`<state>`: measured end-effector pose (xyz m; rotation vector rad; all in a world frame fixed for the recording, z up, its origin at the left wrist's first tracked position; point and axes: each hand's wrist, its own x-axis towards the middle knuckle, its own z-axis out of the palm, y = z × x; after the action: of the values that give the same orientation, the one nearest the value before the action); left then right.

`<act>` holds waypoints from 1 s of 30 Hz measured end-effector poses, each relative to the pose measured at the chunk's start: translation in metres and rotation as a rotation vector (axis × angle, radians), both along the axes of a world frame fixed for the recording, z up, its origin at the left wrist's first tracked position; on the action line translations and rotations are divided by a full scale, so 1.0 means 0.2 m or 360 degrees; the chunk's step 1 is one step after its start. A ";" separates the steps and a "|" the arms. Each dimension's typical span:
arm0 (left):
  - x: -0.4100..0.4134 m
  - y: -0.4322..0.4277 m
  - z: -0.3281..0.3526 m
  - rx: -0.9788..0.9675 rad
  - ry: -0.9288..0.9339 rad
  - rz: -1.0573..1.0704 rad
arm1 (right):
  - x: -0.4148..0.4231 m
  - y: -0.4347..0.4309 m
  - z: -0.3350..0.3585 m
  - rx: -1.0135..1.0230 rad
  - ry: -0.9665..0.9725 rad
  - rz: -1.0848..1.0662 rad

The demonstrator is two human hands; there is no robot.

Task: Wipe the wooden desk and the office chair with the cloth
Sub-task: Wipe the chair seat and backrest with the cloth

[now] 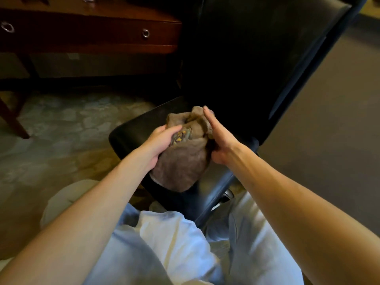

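Note:
A crumpled brown cloth [183, 161] with a yellow-green patterned patch hangs bunched between both hands, just above the black leather seat [131, 132] of the office chair. My left hand [162, 138] grips the cloth's left side from above. My right hand [216, 136] holds its right side, fingers stretched along the folds and thumb underneath. The chair's tall black backrest [257, 58] rises behind the cloth. The wooden desk [92, 27] with ring-pull drawers stands at the upper left.
A pale patterned carpet [61, 128] covers the floor left of the chair. A slanted desk leg [14, 122] stands at the far left. Grey floor [329, 120] lies right of the backrest. My knees in light trousers [174, 243] fill the bottom.

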<state>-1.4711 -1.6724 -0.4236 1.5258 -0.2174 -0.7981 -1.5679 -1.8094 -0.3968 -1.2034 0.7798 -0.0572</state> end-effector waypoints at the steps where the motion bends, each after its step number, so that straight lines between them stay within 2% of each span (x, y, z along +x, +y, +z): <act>1: 0.01 -0.01 0.01 -0.0027 0.0066 0.0065 | -0.01 -0.03 -0.01 0.0020 0.0000 0.0074; 5: 0.07 0.02 0.00 -0.0046 0.0150 0.0157 | -0.04 -0.13 -0.07 0.0101 0.0043 0.0106; 12: 0.15 0.18 -0.08 0.0106 0.0153 -0.0023 | -0.10 -0.25 -0.09 0.0203 -0.0050 0.0036; 17: 0.20 0.31 -0.10 0.0563 -0.0073 -0.0504 | -0.09 -0.26 -0.08 0.0179 -0.0228 0.0035; 21: 0.15 0.26 -0.03 0.0822 -0.0217 -0.0685 | -0.08 -0.20 0.01 -0.0095 -0.0205 0.0123; 25: 0.07 0.10 -0.09 0.0873 -0.0223 -0.0531 | -0.10 -0.22 0.10 -0.0541 -0.0041 -0.0110; 30: 0.06 0.05 -0.49 0.0877 0.0201 0.0367 | -0.18 -0.49 0.16 -0.0645 0.0097 -0.0618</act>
<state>-1.4584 -1.6619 -0.5212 1.9612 0.2937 -0.8024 -1.6033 -1.9080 -0.3648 -1.4215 1.0818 -0.5211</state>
